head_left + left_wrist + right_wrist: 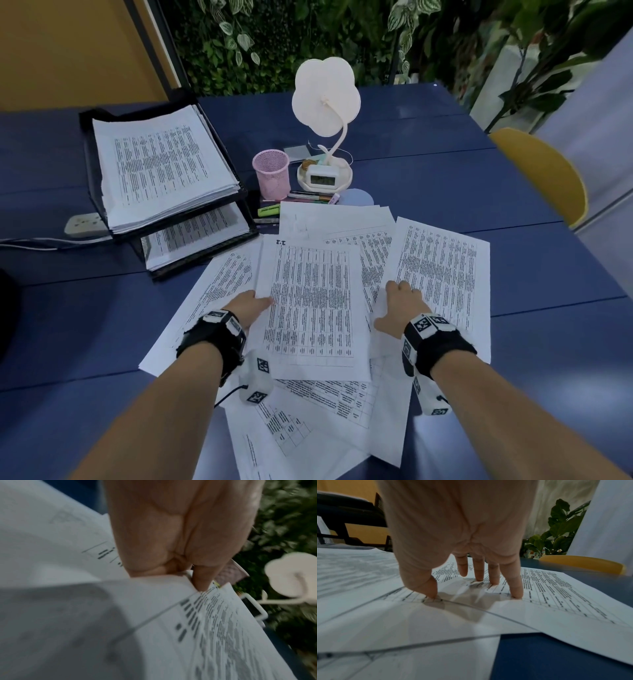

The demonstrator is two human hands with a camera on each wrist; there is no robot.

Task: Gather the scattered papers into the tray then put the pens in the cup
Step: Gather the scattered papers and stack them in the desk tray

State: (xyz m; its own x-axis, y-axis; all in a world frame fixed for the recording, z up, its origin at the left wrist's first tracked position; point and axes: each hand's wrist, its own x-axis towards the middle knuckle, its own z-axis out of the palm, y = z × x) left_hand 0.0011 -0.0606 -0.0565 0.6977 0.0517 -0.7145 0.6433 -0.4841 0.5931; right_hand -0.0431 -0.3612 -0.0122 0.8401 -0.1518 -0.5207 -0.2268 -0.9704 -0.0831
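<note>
Several printed papers lie fanned over the blue table [513, 212] in front of me. My left hand [252, 304] pinches the left edge of the centre sheet [311, 308]. In the left wrist view that hand [188, 577] has its thumb on top of the sheet [223, 628], whose edge is lifted. My right hand [399, 303] presses straight, spread fingers on the right sheet [442, 267]; its fingertips [516, 595] touch the paper [556, 595]. The black two-tier tray [205, 255] at the left holds stacked papers. A pink mesh cup [271, 173] stands beside it, with pens [308, 196] and a yellow highlighter [269, 209] lying at its foot.
A white flower-shaped lamp with a small clock [325, 174] stands right of the cup. A power strip [84, 224] with a cable lies left of the tray. A yellow chair [541, 171] sits at the table's right edge. Green plants line the far side.
</note>
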